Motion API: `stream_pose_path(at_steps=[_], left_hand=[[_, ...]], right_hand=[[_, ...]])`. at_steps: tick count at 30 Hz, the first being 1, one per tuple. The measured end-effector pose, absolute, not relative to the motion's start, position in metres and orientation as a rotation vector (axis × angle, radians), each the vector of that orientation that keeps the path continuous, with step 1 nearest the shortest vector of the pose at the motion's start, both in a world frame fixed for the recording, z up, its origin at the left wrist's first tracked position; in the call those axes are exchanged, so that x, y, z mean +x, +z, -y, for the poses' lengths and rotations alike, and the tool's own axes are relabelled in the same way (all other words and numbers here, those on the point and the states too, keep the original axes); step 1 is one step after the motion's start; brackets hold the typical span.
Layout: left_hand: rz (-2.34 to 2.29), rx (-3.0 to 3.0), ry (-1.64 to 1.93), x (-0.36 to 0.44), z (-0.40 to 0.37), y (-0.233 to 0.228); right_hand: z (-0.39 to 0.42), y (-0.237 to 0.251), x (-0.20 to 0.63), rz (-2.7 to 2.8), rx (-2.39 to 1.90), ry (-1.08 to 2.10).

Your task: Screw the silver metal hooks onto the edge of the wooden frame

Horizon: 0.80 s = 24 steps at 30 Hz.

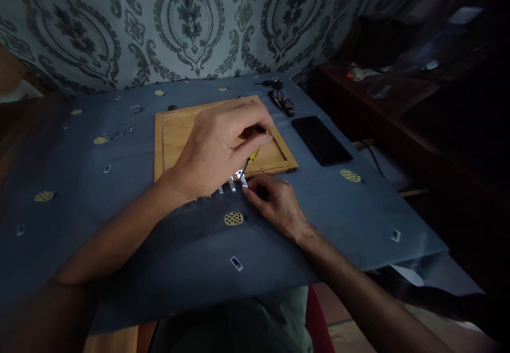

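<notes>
Left hand (229, 145) pinched on screwdriver (252, 157), which hangs below its fingertips, tip down at metal strip (244, 181). Strip is by wooden panel (173, 135)'s near edge, right hand (274, 204) fingertips just beside it; can't tell if gripped.

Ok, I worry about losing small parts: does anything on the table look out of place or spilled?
Nothing looks spilled. The small shiny bits on the tablecloth, left of the wooden board, stand out: they lie apart from the metal strips at its near edge, and are too small to identify.
</notes>
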State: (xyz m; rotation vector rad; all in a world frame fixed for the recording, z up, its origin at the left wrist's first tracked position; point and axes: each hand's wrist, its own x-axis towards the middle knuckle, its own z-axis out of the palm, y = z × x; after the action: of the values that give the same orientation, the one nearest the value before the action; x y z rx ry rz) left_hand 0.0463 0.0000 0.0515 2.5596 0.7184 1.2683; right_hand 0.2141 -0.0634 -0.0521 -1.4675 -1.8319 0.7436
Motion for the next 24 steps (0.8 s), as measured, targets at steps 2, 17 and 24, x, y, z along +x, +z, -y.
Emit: stream_pose_path(at_steps=[2,17,24], left_hand=[[-0.711,2.555,1.275,0.0464,-0.0006,0.0499],[-0.703,2.572,1.282,0.0454,-0.0021,0.0504],[-0.662,2.603,1.315,0.0460,-0.0031,0.0478]], right_hand=[[0.0634,-0.0524,0.2138,1.831,-1.468,0.745],[0.0640,-0.0517,0.2136,1.836,-1.477,0.738],[0.0639,-0.0521,0.2129,1.835,-1.480,0.736]])
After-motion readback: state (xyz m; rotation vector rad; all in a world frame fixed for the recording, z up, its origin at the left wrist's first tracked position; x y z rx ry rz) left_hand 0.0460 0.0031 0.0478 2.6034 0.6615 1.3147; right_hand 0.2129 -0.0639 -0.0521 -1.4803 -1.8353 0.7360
